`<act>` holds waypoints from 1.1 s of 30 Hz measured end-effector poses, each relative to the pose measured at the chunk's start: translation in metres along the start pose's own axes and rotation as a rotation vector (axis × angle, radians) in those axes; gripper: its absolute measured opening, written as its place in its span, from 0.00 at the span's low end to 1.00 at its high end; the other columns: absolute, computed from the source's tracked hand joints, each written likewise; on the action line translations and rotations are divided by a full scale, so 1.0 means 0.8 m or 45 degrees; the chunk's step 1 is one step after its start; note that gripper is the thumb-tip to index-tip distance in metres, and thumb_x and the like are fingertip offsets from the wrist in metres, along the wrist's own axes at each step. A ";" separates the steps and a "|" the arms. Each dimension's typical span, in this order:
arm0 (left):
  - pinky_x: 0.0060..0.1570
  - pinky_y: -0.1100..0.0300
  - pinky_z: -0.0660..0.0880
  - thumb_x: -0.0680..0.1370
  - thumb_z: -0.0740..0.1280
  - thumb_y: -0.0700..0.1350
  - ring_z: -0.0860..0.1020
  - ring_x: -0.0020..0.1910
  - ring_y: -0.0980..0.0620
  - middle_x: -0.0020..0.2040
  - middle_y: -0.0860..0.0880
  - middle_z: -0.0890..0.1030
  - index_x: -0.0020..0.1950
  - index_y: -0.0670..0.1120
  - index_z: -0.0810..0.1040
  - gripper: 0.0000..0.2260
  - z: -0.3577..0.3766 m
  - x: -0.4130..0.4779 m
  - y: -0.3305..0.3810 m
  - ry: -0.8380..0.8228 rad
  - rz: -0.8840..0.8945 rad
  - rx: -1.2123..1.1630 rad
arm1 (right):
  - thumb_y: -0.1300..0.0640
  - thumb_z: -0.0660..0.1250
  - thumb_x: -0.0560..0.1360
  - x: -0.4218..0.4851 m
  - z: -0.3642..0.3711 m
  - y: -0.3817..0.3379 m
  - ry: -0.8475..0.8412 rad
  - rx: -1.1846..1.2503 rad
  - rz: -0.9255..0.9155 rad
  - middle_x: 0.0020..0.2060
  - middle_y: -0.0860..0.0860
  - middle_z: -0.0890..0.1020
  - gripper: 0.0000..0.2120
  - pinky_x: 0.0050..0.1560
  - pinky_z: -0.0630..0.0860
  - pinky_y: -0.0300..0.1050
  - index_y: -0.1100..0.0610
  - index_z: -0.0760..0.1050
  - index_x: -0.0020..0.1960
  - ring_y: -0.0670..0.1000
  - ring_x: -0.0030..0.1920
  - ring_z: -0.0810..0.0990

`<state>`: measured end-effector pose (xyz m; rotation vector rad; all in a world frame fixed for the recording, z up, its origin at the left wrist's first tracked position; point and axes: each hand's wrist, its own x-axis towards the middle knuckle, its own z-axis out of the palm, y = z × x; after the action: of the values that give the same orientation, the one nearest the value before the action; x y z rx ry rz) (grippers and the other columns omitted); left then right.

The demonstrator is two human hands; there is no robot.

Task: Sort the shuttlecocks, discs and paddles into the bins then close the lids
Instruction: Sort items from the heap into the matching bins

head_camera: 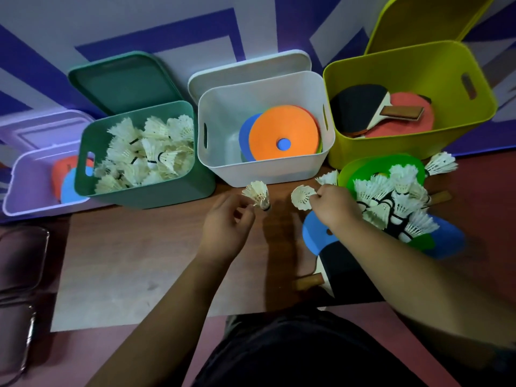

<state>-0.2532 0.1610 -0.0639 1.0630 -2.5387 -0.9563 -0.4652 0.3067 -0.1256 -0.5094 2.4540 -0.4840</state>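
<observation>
My left hand [226, 222] pinches a white shuttlecock [256, 193] just above the wooden table. To its right, my right hand [333, 206] pinches another shuttlecock [302, 197] beside a pile of shuttlecocks [391, 199] heaped on green and blue discs [315, 233]. A black paddle [343, 263] lies under my right forearm. At the back stand a green bin [139, 188] full of shuttlecocks, a white bin [223, 113] holding an orange disc [282, 129] and others, and a yellow bin [405, 62] holding paddles [363, 107].
A purple bin [25, 188] with discs sits at the far left. All the lids lean open against the blue and white wall. A chair frame [25, 275] is at the left. One shuttlecock [441, 163] lies by the yellow bin.
</observation>
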 end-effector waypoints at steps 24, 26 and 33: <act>0.46 0.58 0.77 0.81 0.68 0.51 0.80 0.43 0.59 0.52 0.56 0.83 0.54 0.54 0.83 0.05 -0.213 0.028 -0.085 0.525 -0.229 -0.227 | 0.52 0.62 0.76 -0.087 -0.014 -0.251 -0.099 0.356 -0.360 0.34 0.49 0.85 0.14 0.45 0.82 0.50 0.57 0.80 0.38 0.55 0.38 0.85; 0.46 0.60 0.76 0.81 0.68 0.50 0.80 0.42 0.61 0.50 0.57 0.83 0.55 0.53 0.84 0.06 -0.245 0.040 -0.099 0.601 -0.221 -0.182 | 0.54 0.63 0.76 -0.089 -0.010 -0.275 -0.103 0.426 -0.357 0.32 0.48 0.85 0.13 0.40 0.79 0.47 0.60 0.80 0.38 0.54 0.35 0.85; 0.54 0.59 0.72 0.82 0.66 0.49 0.81 0.55 0.49 0.60 0.51 0.84 0.74 0.55 0.77 0.19 -0.307 0.093 -0.152 0.446 -0.355 0.018 | 0.54 0.63 0.77 -0.085 0.005 -0.341 -0.070 0.608 -0.317 0.32 0.47 0.85 0.11 0.37 0.78 0.48 0.60 0.80 0.42 0.50 0.29 0.79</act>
<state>-0.1327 -0.0734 0.0416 1.4724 -2.1546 -0.7348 -0.3444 0.1018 0.0243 -0.6119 2.1277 -1.1061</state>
